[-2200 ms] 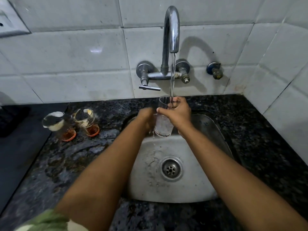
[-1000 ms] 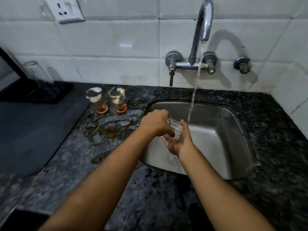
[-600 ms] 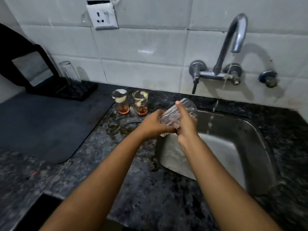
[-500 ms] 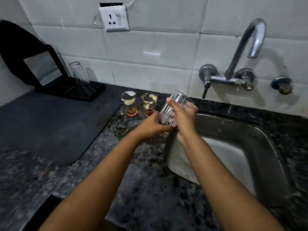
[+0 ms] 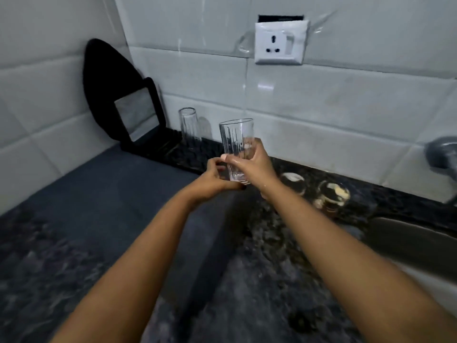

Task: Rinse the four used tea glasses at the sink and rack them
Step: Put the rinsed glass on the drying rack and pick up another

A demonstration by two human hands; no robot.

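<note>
Head view: right hand (image 5: 254, 162) grips upright glass (image 5: 237, 142); left hand (image 5: 214, 179) pinches its base

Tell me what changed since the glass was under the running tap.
The rinsed glass has left the stream, been tipped out over the sink and brought left, upright, toward the black rack; the right hand grips it, the left hand at its base. The two used glasses and the racked glass stayed put.

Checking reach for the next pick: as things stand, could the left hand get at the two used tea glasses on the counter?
Probably not directly: the left hand is at the base of the rinsed glass, and the right forearm lies between it and the used tea glasses.
</note>
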